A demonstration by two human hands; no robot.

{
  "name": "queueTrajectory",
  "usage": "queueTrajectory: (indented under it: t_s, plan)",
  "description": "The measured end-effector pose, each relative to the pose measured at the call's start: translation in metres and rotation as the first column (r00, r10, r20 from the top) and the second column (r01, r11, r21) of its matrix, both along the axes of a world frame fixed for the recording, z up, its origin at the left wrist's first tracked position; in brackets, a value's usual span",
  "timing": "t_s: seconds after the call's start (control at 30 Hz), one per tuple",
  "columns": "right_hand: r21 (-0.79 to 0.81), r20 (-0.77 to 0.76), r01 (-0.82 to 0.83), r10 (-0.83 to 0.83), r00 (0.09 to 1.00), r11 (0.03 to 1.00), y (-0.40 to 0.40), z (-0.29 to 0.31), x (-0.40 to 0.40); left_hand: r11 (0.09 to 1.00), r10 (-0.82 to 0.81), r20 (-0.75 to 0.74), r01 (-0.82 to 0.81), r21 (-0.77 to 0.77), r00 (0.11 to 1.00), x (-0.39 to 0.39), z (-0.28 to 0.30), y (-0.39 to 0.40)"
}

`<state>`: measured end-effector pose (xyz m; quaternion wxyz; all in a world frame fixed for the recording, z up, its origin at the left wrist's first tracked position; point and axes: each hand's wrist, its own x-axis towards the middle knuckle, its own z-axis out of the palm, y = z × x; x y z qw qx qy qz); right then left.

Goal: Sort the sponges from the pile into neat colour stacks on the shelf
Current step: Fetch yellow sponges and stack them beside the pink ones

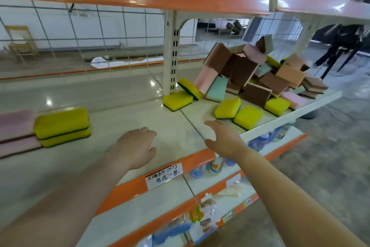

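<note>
Both hands are hovering over the shelf (124, 114), holding nothing. The left hand (138, 146) is showing loosely curled, relaxed fingers; the right hand (224, 136) is spreading its fingers open, pointing toward 1 o'clock at the loose yellow sponges (238, 113). The pile of sponges (258, 70), brown, pink, mint and peach, is lying jumbled at 2 o'clock against the wire-grid back. At 9 o'clock a yellow stack (62, 126), two high, is sitting just beside a pink stack (16, 132). A white slotted upright (172, 52) is standing at 12 o'clock, two yellow sponges leaning at its foot. A handwritten price label (164, 175) is hanging on the orange shelf edge at 6 o'clock; packaged goods are filling the lower shelves.
</note>
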<state>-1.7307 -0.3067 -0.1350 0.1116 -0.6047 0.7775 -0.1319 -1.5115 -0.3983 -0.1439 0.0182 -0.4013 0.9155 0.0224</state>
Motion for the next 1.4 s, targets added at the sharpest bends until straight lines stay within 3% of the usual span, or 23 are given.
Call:
queueTrajectory:
  t_s: [0.37, 0.63, 1.03, 1.4]
  plan:
    - [0.043, -0.092, 0.010, -0.006, 0.996, 0.999, -0.004, 0.012, -0.136, 0.998, 0.032, -0.085, -0.027, 0.049, 0.996, -0.142, 0.007, -0.001]
    - [0.044, -0.055, 0.046, -0.044, 0.998, 0.998, -0.014, 0.007, -0.199, 0.990, 0.098, -0.112, -0.085, 0.109, 0.989, -0.205, 0.002, -0.004]
    - [0.199, -0.015, 0.000, 0.003, 1.000, 0.980, -0.033, -0.011, -0.239, 0.955, 0.236, -0.180, -0.194, 0.224, 0.955, -0.264, -0.023, -0.022]
    - [0.240, 0.024, -0.022, 0.017, 1.000, 0.970, -0.044, -0.025, -0.242, 0.903, 0.342, -0.263, -0.238, 0.358, 0.902, -0.288, -0.033, -0.041]
